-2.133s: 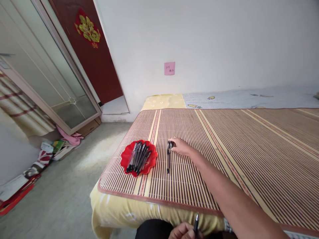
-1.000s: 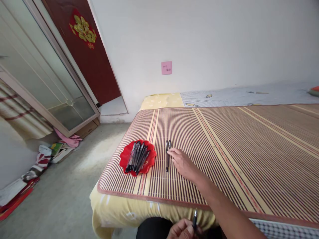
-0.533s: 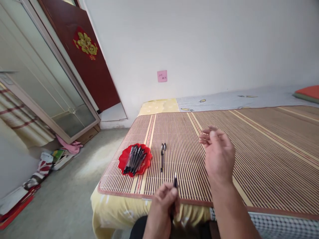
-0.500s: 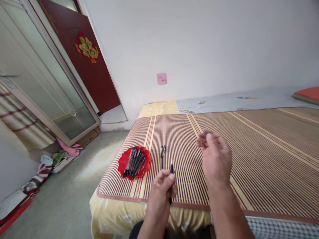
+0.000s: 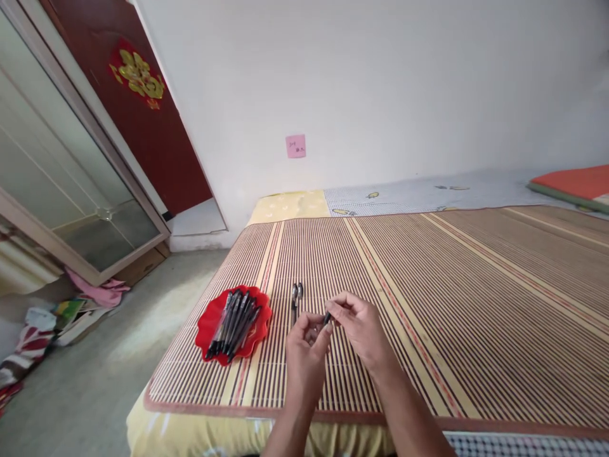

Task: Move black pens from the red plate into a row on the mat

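Note:
My left hand [image 5: 307, 355] is closed around a black pen [image 5: 327, 318] above the striped mat; most of the pen is hidden by my fingers. At the pen's upper end, my right hand [image 5: 360, 330] pinches with thumb and fingertips, covering the tip. Just beyond my left hand, a black pen [image 5: 294, 304] lies on the mat, partly behind the hand. Beside it is a short black piece with a clip, which looks like a pen cap [image 5: 300, 291]. To the left sits a red scalloped plate [image 5: 203, 330] with several black pens [image 5: 234, 324] in it.
The striped mat [image 5: 380, 254] covers the bed, with a yellow sheet [image 5: 190, 431] hanging over its front edge. An orange folded cloth [image 5: 575, 181] lies at the far right. A pink note [image 5: 295, 146] is on the wall. Clothes and papers [image 5: 71, 317] lie along the floor at left.
My right hand has come down and left to meet the pen in my left hand; its bare tip showed before and is now covered. The view has shifted slightly right.

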The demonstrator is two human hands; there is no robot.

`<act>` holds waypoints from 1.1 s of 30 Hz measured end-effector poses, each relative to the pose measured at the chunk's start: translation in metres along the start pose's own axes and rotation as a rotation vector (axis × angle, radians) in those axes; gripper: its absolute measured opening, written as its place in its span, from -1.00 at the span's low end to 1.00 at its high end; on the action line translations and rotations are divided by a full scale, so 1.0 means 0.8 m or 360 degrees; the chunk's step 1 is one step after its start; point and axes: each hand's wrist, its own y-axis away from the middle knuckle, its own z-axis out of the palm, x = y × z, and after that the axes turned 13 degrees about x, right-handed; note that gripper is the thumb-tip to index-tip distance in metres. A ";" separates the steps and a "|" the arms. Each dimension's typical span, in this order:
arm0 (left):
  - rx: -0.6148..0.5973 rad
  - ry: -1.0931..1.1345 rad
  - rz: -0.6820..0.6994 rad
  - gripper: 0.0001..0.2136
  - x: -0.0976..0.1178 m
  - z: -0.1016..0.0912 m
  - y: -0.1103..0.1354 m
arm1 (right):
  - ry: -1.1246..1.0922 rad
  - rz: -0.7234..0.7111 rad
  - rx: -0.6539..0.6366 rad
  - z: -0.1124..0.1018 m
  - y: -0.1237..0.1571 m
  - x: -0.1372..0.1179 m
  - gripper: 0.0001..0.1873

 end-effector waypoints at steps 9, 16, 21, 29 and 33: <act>-0.0336 -0.0103 -0.0087 -0.61 -0.010 -0.037 -0.014 | 0.0003 0.0082 -0.0221 0.015 -0.005 0.034 -0.68; -0.0258 -0.0031 -0.0196 -0.60 -0.011 -0.042 -0.016 | 0.0012 0.0166 -0.0294 0.010 -0.008 0.040 -0.72; -0.0505 -0.0008 -0.0355 -0.56 -0.005 -0.045 -0.016 | -0.0171 0.0288 -0.0458 -0.001 -0.011 0.050 -0.76; -0.0254 0.0010 -0.0371 -0.51 -0.009 -0.037 -0.013 | -0.0232 0.0397 -0.0391 -0.001 -0.014 0.048 -0.72; -0.0247 -0.0124 -0.0212 -0.54 -0.007 -0.037 -0.011 | -0.0183 0.0392 -0.0387 -0.001 -0.013 0.042 -0.72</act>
